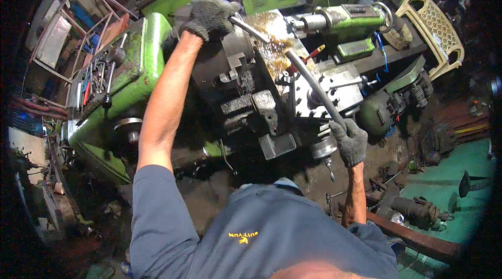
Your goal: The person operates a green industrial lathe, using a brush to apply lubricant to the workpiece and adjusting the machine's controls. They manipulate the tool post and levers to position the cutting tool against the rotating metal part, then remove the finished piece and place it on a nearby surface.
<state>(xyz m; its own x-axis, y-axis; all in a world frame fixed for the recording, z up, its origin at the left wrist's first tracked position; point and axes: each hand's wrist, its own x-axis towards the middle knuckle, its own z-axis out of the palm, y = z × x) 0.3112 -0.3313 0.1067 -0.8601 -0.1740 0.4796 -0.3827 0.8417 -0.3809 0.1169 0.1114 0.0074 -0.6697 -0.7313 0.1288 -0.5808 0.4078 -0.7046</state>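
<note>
My left hand [212, 16], in a dark grey knit glove, is closed around a metal rod [252, 29] above the far side of the lathe chuck [234, 62]. One end of the rod sticks out beyond the glove and the other slants down to the right. My right hand [349, 142], gloved alike, grips the near end of a long grey pipe [316, 88]. That pipe slopes up and left across the tool post [325, 96]. Its far end lies near the rod's end, apparently with a small gap. Brown, wet-looking chips [274, 51] are spread beneath both ends.
The green tailstock [350, 21] stands to the right on the bed. A red-handled tool [315, 52] lies by the tool post. Hand tools [88, 88] rest on the green headstock [151, 43] at left. A beige plastic chair [431, 30] is at far right.
</note>
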